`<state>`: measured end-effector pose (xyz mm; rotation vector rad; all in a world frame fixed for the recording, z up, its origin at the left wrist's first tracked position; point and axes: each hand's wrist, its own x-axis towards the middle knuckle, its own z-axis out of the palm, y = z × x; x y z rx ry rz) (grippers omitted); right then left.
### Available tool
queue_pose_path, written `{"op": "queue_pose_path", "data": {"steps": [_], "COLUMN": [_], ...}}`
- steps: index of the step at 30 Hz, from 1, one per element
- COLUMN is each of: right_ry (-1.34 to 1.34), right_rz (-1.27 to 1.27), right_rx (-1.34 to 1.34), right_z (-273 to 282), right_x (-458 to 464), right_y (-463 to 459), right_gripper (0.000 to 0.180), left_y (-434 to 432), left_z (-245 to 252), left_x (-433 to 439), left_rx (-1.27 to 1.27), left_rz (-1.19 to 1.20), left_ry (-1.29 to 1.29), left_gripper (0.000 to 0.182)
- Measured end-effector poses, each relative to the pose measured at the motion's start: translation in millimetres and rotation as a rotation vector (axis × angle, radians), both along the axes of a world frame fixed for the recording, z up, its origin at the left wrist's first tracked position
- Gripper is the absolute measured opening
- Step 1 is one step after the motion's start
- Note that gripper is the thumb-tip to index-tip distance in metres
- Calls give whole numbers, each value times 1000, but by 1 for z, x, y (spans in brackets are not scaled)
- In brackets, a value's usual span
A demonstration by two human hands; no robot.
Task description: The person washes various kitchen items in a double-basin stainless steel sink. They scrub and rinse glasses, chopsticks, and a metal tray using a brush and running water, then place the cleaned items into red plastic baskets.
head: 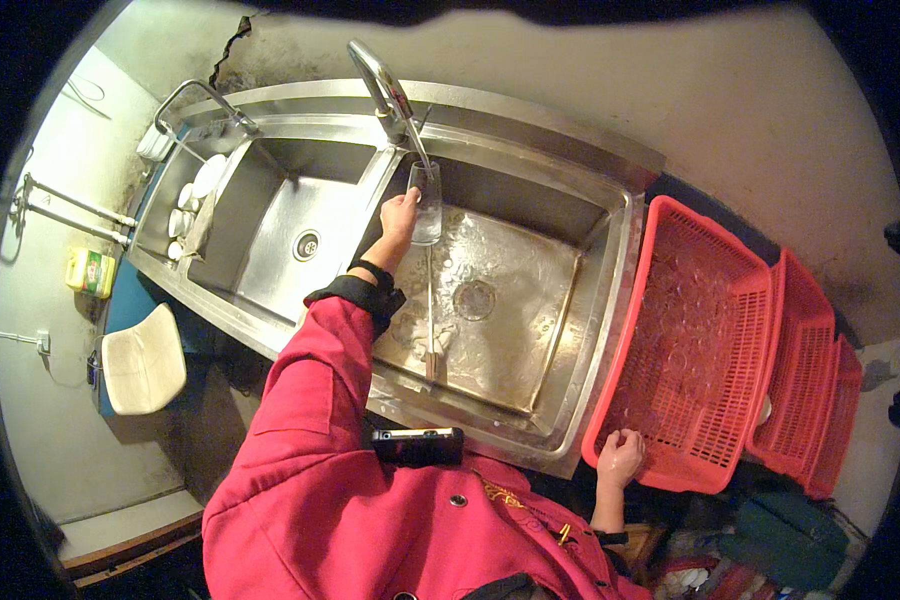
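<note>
My left hand (400, 217) grips a tall clear drinking glass (427, 210) over the right sink basin (517, 300). The glass is upright beneath the spout of a chrome faucet (390, 86), whose end reaches its mouth. Below the glass, a thin pale line runs down to a small brown-ended object (431, 363) on the basin floor; whether the line is water or a rod is unclear. My right hand (621, 455), fingers curled, rests by the near left corner of a red plastic basket (625, 360). Anything inside that hand is hidden. Many clear glasses (679, 337) lie in the basket.
Left of the basin is a second steel basin (292, 232) with a drain. Beyond it, white cups and dishes (187, 199) sit under another faucet (202, 86), beside a cloth (201, 229). More red baskets (802, 375) stand at right. A chair (144, 361) is at left.
</note>
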<state>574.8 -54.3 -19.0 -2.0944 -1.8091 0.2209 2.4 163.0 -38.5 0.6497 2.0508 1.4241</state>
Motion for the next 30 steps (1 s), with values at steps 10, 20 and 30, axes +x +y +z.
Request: {"op": "queue_pose_path", "data": {"steps": [10, 20, 30], "right_ry": [-28, -6, 173], "right_rz": [-3, 5, 113], "right_rx": [-12, -4, 159], "right_z": [2, -4, 34], "right_x": [-2, 3, -36], "right_y": [0, -1, 30], "right_gripper": [17, 17, 23], "left_y": [11, 20, 13], "left_z": [42, 29, 51], "left_x": [22, 21, 19], "left_rx": [261, 358, 106], "left_rz": [36, -117, -301], "left_ry": [-506, -645, 185], "left_gripper": [31, 28, 44]}}
